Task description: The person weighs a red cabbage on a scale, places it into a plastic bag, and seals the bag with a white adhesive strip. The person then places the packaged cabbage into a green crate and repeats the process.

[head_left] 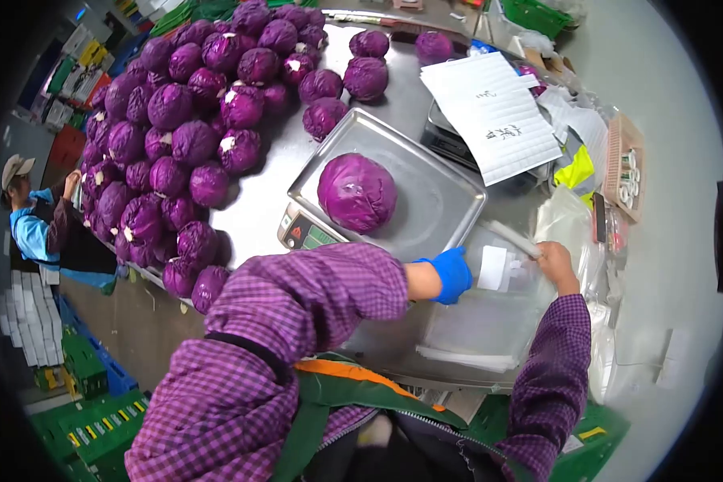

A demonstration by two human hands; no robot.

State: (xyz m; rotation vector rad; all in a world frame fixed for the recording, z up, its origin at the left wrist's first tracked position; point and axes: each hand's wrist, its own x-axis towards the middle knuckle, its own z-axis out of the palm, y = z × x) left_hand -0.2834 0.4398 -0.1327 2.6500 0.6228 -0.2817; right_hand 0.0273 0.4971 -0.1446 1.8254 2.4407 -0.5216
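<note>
My left hand [450, 275], in a blue glove, is above the steel surface near the scale's lower right corner. Its fingers look curled in; whatever they hold, if anything, is hidden. Bare, my right hand [557, 263] pinches the gathered edge of a clear plastic bag [512, 238] at the right. Below both hands lies a stack of flat clear bags [478, 325], with a white paper label [492, 267] near my left hand. One red cabbage [357, 193] rests on the steel pan of a weighing scale [430, 210], whose display my left sleeve partly covers.
A large heap of red cabbages [169, 153] covers the table's left side. Handwritten white sheets [494, 120] lie behind the scale. A pink basket [623, 167] stands at right. Green crates [96, 426] are lower left. Another person [36, 217] stands at the far left.
</note>
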